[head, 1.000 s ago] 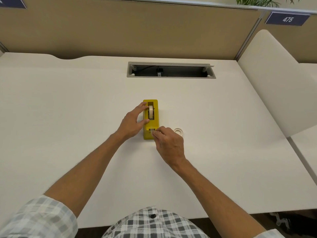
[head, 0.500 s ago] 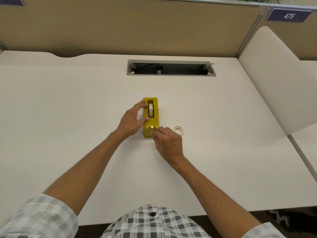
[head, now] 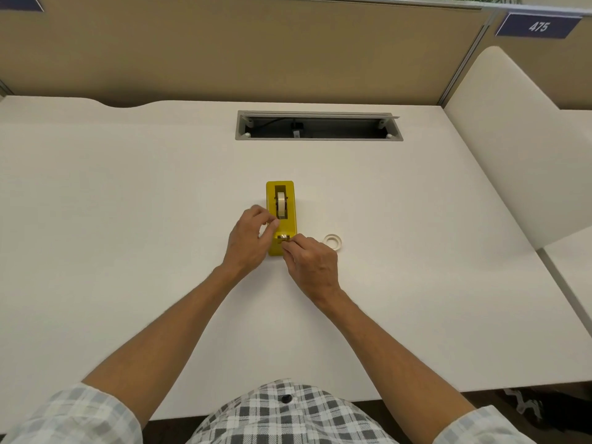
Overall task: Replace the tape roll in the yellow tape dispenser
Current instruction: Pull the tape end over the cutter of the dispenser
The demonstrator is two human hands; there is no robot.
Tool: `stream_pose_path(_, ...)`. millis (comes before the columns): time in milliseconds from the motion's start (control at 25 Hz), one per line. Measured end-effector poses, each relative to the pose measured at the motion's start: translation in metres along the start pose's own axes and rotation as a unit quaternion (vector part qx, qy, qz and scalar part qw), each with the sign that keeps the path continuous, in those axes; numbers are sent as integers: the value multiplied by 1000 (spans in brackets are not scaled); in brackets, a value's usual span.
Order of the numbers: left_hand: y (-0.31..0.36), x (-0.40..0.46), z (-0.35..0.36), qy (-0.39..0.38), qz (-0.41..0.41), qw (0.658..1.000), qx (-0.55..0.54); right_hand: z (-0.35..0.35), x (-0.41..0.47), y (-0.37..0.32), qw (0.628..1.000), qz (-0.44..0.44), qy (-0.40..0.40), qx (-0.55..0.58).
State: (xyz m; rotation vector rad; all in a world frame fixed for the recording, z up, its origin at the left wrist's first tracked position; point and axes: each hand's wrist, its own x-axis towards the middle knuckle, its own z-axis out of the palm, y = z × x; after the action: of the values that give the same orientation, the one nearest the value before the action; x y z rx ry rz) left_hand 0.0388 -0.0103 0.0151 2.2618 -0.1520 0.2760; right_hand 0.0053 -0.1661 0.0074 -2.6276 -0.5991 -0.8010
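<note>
The yellow tape dispenser (head: 290, 224) lies lengthwise at the middle of the white desk (head: 128, 219). A pale tape roll (head: 282, 205) sits upright in its slot. My left hand (head: 251, 243) is at the dispenser's left side, with curled index finger and thumb holding its near-left edge. My right hand (head: 310, 262) comes in from the near right. Its fingertips pinch the tape end at the cutter on the dispenser's near end. A white empty tape ring (head: 332, 242) lies flat on the desk just right of my right hand.
A grey cable tray opening (head: 318, 125) is cut into the desk behind the dispenser. A tan partition wall (head: 224, 49) runs along the back. A white divider panel (head: 512, 149) stands at the right, by the desk's right edge.
My left hand has slid from beside the roll back toward the dispenser's near end, its fingers more curled. My right hand stays at the cutter.
</note>
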Motion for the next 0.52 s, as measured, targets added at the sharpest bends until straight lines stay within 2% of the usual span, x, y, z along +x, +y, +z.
stream_pose_path(520, 5, -21, -2, -25, -25, 998, -54, 6, -5, 5, 1000, -21, 11, -16)
